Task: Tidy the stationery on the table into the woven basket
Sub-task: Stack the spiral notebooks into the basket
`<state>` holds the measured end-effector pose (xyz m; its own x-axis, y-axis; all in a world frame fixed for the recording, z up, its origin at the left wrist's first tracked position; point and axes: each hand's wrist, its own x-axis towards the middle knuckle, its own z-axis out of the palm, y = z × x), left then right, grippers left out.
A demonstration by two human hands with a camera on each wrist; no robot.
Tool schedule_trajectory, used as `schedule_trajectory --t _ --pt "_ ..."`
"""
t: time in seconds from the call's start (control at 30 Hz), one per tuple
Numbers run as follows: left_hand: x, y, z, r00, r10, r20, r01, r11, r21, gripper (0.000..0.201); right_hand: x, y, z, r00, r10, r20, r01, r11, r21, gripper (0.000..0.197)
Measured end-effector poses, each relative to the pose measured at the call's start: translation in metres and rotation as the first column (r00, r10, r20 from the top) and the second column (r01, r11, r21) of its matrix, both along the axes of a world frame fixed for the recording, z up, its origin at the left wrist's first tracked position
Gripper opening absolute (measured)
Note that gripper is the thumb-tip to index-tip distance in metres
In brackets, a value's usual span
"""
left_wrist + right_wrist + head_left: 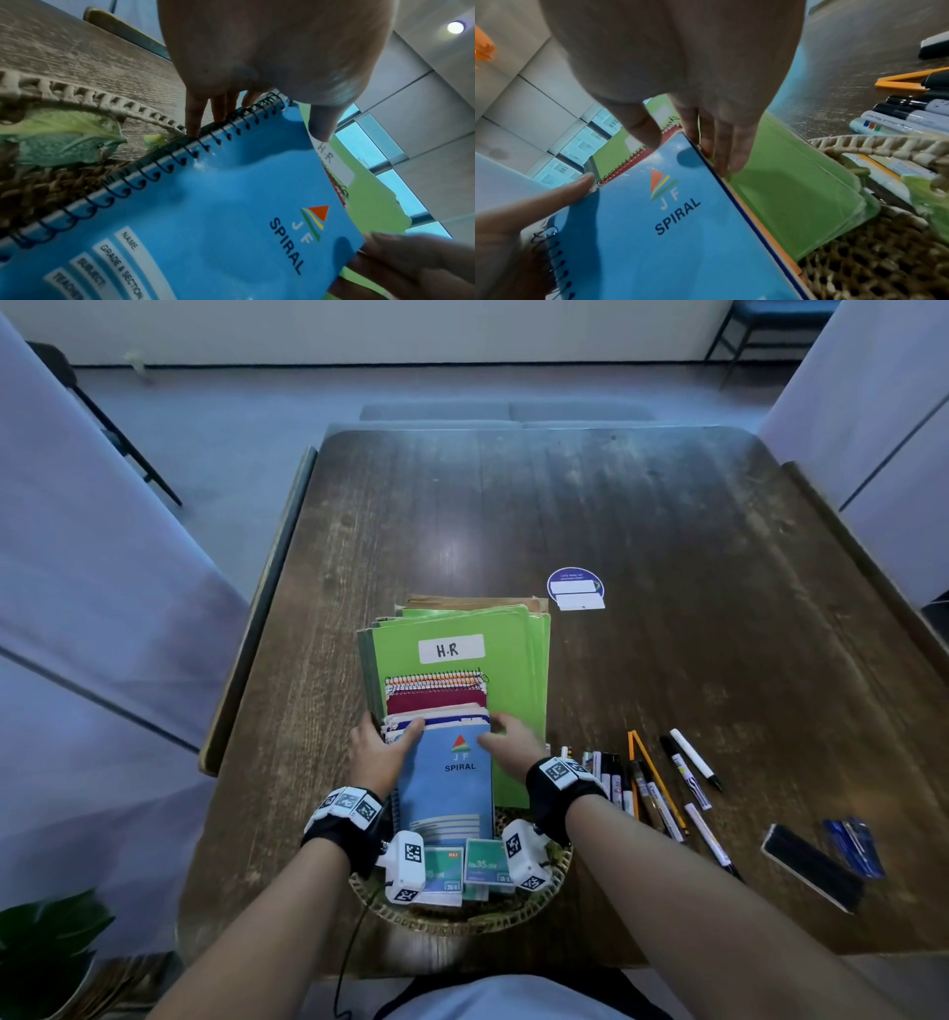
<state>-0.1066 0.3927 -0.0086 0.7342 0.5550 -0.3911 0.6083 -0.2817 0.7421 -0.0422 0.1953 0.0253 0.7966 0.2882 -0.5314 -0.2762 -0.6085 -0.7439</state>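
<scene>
Both hands hold a stack of notebooks leaning in the woven basket (513, 919) at the near edge of the bench (667, 516).

The left hand (377, 752) has its grip clamped on the spiral-bound side of the blue notebook (445, 783), thumb on the cover; the right hand (511, 742) clamps the opposite edge. Green folders (513, 639) labelled "H.R" rise behind the stack, with small staple boxes (485, 865) in front. Right of the basket, markers and pens (662, 783) lie loose on the bench, and further right a board eraser (811, 868). A round sticker (575, 588) sits beyond the folders.
</scene>
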Motion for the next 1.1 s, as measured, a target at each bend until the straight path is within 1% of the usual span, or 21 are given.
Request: schedule_trajectory --t 0.03,0.07,0.1,0.13,0.17,0.2,0.27,0.3,0.37,0.43,0.57,0.6,0.63,0.7,0.77,0.83,0.9,0.93,1.0,1.03,1.1 --pt "-0.001 0.001 0.002 1.000 0.022 0.011 -0.022 1.000 -0.001 0.106 -0.001 0.001 -0.002 0.998 -0.033 0.062 0.035 0.999 -0.042 0.048" --pt "0.000 0.004 0.000 0.999 0.041 0.027 -0.041 0.999 -0.005 0.102 -0.001 0.000 -0.004 0.985 -0.077 0.151 0.095 0.989 -0.116 0.053" --pt "0.002 0.007 0.001 0.997 0.059 0.042 -0.058 0.998 -0.025 0.099 0.000 -0.002 -0.006 0.963 -0.115 0.243 0.165 0.967 -0.196 0.060" --pt "0.004 0.011 0.000 0.996 0.072 0.054 -0.069 0.996 -0.057 0.094 0.002 -0.006 -0.010 0.941 -0.150 0.302 0.230 0.941 -0.249 0.068" --pt "0.007 0.013 0.001 0.995 0.079 0.066 -0.072 0.993 -0.095 0.090 0.004 -0.010 -0.010 0.940 -0.190 0.285 0.265 0.930 -0.255 0.077" --pt "0.010 0.016 0.000 0.995 0.064 0.075 -0.054 0.989 -0.135 0.088 0.005 -0.014 -0.008 0.953 -0.225 0.204 0.269 0.937 -0.225 0.084" --pt "0.013 0.018 0.001 0.995 0.034 0.094 -0.016 0.983 -0.182 0.092 0.009 -0.018 -0.006 0.973 -0.228 0.046 0.233 0.961 -0.152 0.087" --pt "0.013 0.018 0.001 0.994 0.014 0.109 0.006 0.983 -0.185 0.093 0.010 -0.018 -0.005 0.977 -0.211 0.011 0.210 0.965 -0.155 0.086" --pt "0.014 0.015 0.001 0.993 -0.044 0.114 0.064 0.982 -0.179 0.093 0.011 -0.017 -0.005 0.978 -0.211 -0.003 0.207 0.963 -0.173 0.087" --pt "0.015 0.011 0.001 0.991 -0.089 0.098 0.105 0.979 -0.176 0.098 0.010 -0.019 -0.008 0.976 -0.217 -0.022 0.210 0.961 -0.178 0.092" --pt "0.017 0.009 -0.001 0.994 -0.076 0.080 0.088 0.982 -0.169 0.104 0.010 -0.024 -0.013 0.978 -0.197 -0.062 0.186 0.972 -0.147 0.094" --pt "0.018 0.010 -0.002 0.994 -0.071 0.081 0.084 0.983 -0.166 0.103 0.011 -0.025 -0.013 0.979 -0.191 -0.068 0.181 0.974 -0.140 0.093" --pt "0.019 0.010 -0.001 0.994 -0.068 0.086 0.080 0.984 -0.158 0.098 0.011 -0.026 -0.012 0.981 -0.184 -0.068 0.173 0.975 -0.139 0.092" --pt "0.021 0.009 0.003 0.994 -0.065 0.087 0.074 0.991 -0.111 0.081 0.011 -0.028 -0.010 0.985 -0.167 -0.045 0.159 0.976 -0.151 0.089" --pt "0.023 0.007 0.007 0.993 -0.067 0.101 0.070 0.997 -0.022 0.070 0.009 -0.028 -0.010 0.986 -0.166 0.025 0.168 0.970 -0.175 0.082" --pt "0.024 0.003 0.013 0.986 -0.083 0.143 0.067 0.991 0.115 0.063 0.007 -0.028 -0.012 0.972 -0.171 0.160 0.202 0.957 -0.207 0.072" --pt "0.024 -0.001 0.017 0.970 -0.124 0.210 0.061 0.958 0.281 0.050 0.005 -0.029 -0.012 0.936 -0.175 0.305 0.246 0.946 -0.210 0.055" --pt "0.024 -0.004 0.020 0.954 -0.154 0.259 0.056 0.935 0.350 0.042 0.005 -0.030 -0.012 0.919 -0.176 0.353 0.258 0.946 -0.198 0.046" --pt "0.025 -0.013 0.032 0.904 -0.236 0.356 0.067 0.901 0.429 0.028 0.006 -0.031 -0.008 0.914 -0.169 0.369 0.242 0.957 -0.161 0.028" --pt "0.025 -0.017 0.040 0.876 -0.294 0.381 0.102 0.888 0.449 0.022 0.006 -0.032 -0.006 0.923 -0.158 0.351 0.220 0.965 -0.144 0.021" --pt "0.025 -0.027 0.051 0.824 -0.420 0.380 0.246 0.870 0.427 0.012 0.007 -0.035 -0.005 0.953 -0.090 0.289 0.139 0.978 -0.154 0.018"
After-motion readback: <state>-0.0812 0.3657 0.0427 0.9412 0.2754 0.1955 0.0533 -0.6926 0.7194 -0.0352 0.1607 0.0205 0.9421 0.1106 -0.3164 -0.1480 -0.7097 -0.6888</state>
